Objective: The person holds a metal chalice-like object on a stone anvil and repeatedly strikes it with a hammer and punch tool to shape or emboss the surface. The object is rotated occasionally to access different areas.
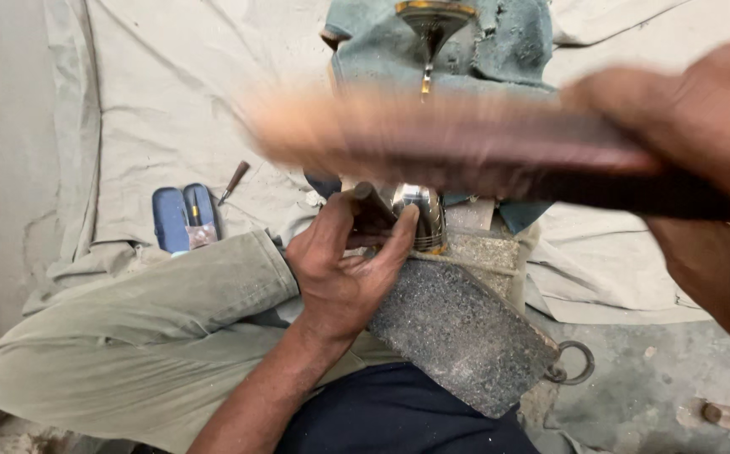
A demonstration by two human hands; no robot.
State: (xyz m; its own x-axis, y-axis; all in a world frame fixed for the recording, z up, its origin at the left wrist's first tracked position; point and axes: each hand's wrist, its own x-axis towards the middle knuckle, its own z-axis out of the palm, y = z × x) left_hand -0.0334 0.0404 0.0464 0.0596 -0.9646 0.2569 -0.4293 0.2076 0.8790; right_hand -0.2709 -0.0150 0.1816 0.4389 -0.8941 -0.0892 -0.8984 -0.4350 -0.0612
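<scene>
Our left hand (344, 269) pinches the shiny metal cup (420, 217) firmly against the stone block (457, 332), so it stays steady. Our right hand (710, 176) is closed around a blurred wooden mallet (432, 143), raised above the cup.
</scene>
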